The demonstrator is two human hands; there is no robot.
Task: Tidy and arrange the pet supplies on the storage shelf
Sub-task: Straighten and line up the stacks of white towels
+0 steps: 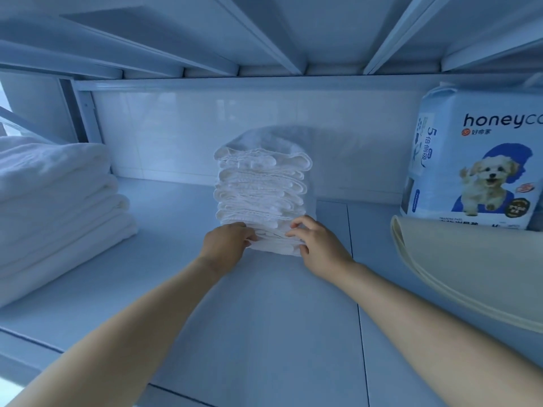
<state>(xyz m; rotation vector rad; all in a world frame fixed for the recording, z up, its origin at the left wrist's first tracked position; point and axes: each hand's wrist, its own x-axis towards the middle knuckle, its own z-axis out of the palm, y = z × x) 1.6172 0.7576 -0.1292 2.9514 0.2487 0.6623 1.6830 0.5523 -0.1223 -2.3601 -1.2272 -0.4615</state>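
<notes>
Pad stack [261, 195], centre frame — lowest layers pinched by left hand [226, 245] and right hand [318, 245]. Tall, soft — might topple if tugged low.

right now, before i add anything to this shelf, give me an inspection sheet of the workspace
surface: pale metal shelf board, seam right of centre
job's things: upright stack of white folded quilted pads at centre; pile of folded white towels left; blue-and-white dog-print pad pack back right; cream folded mat in front of it
clutter: nothing seen
grippers: left hand and right hand hold the stack's lowest layers, one each side
cables: nothing seen
surroundings: white tiled wall behind; ribbed underside of upper shelf overhead
</notes>
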